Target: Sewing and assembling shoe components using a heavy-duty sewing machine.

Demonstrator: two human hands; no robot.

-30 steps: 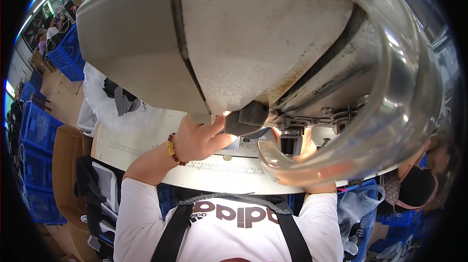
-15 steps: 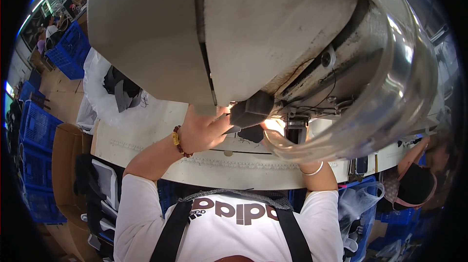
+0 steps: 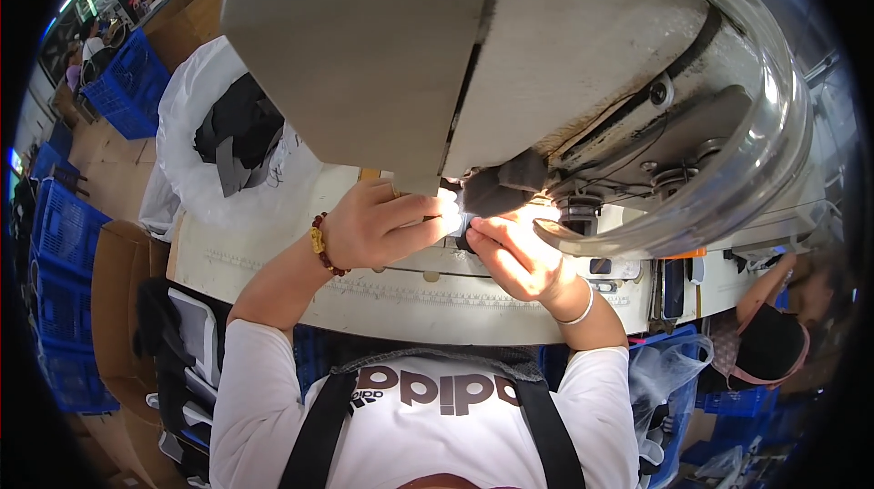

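The grey-white head of a sewing machine (image 3: 364, 61) fills the upper middle, with a lamp glow beneath it. Under it my left hand (image 3: 378, 227), with a beaded bracelet, has its thumb and fingers pinched on a small piece of fabric (image 3: 463, 232), mostly hidden by the fingers. From the other side my right hand (image 3: 523, 257), wearing a white bangle, pinches the same piece, fingertips almost meeting the left ones. A dark cloth-like bundle (image 3: 503, 185) sits on the machine just above my fingertips. The needle area is hidden.
A curved clear tube (image 3: 783, 143) arches on the right. The white table (image 3: 237, 261) carries a printed ruler strip. A plastic bag (image 3: 182, 125) of dark scraps stands left, a cardboard box (image 3: 123, 307) and blue crates (image 3: 64, 307) beyond. Another person (image 3: 769, 343) is at the right.
My right hand has come out from behind the clear tube toward the left hand. My left hand has shifted slightly right, to meet it. The view has turned a little.
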